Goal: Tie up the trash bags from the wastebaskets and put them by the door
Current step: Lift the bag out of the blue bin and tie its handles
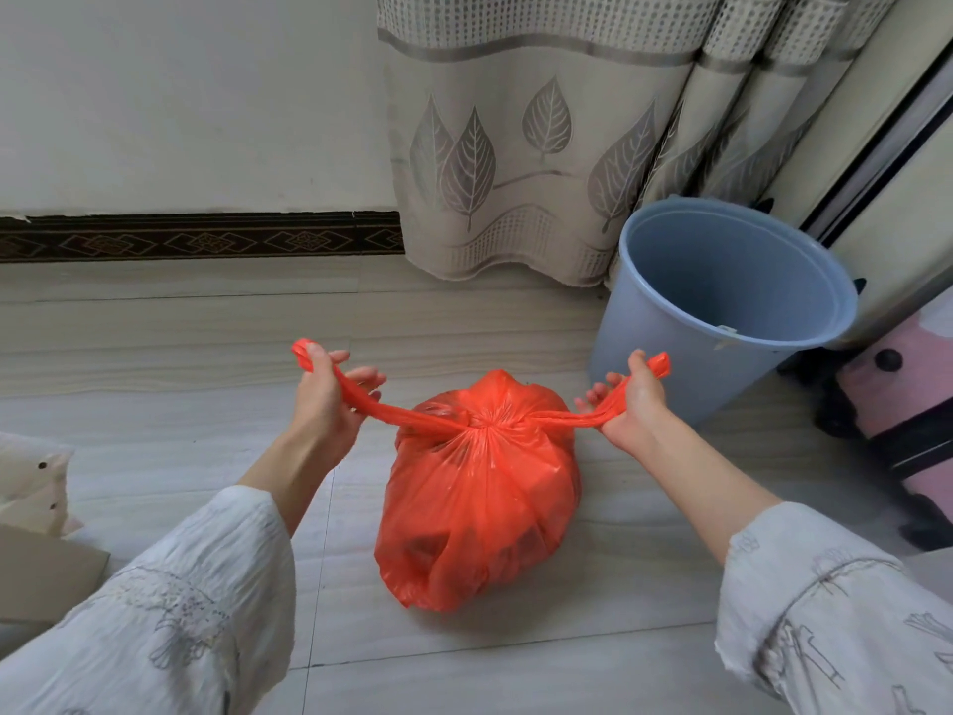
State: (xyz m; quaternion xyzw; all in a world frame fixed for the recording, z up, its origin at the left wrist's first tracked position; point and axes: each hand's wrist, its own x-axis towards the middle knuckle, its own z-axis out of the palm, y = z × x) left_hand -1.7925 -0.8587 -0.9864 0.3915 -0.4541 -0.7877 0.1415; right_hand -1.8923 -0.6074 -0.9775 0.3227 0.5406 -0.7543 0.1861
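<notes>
A full red trash bag (479, 503) sits on the tiled floor in the middle of the view. Its top is gathered into a knot, and two twisted handle strips stretch out sideways from it. My left hand (325, 399) is closed on the left strip, whose end sticks out above the fist. My right hand (631, 399) is closed on the right strip, its end also poking out. Both strips are pulled taut, away from each other. A blue plastic wastebasket (639, 332) stands behind and to the right of the bag, with no bag inside.
A beige leaf-patterned curtain (541, 147) hangs behind the bag down to the floor. A sliding door frame (887, 147) runs along the right. A pink and black object (892, 405) lies at the right edge, and cardboard with a cream item (36, 508) at the left.
</notes>
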